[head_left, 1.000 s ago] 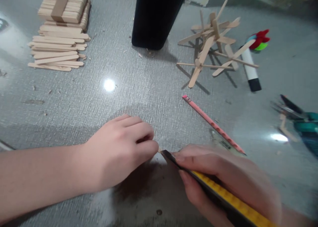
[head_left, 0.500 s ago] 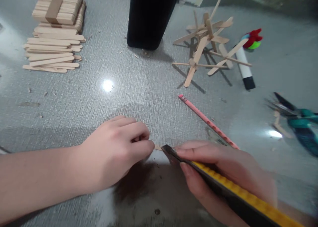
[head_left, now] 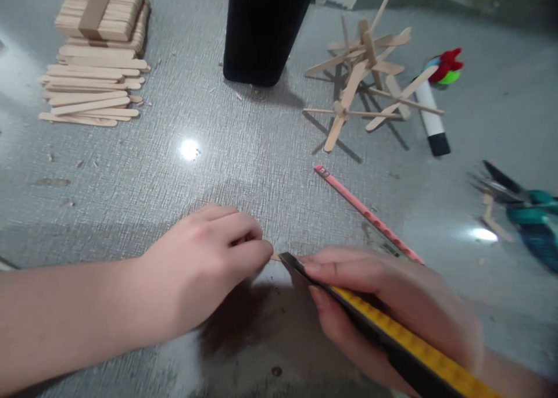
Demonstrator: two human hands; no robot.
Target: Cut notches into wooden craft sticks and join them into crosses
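My left hand [head_left: 213, 264] is closed on a wooden craft stick [head_left: 276, 257]; just a short pale end of it shows past the thumb, and the rest is hidden under the fingers. In my right hand [head_left: 370, 305] is a yellow and black utility knife [head_left: 392, 322], gripped near its front. Its dark blade tip meets the exposed part of the stick, close to my left thumb. Beyond the right hand lies a pink pencil [head_left: 366, 212], slanting across the table.
Loose craft sticks [head_left: 91, 90] and a banded stack [head_left: 100, 11] lie far left. A black box-like object [head_left: 265, 32] stands at the back. Right of it are a crossed-stick structure [head_left: 357, 78], a white marker [head_left: 431, 119] and teal-handled pliers [head_left: 518, 203]. Wood shavings dot the table [head_left: 131, 183].
The knife and my right hand have shifted slightly left, bringing the blade tip closer to my left thumb. My left hand has barely moved.
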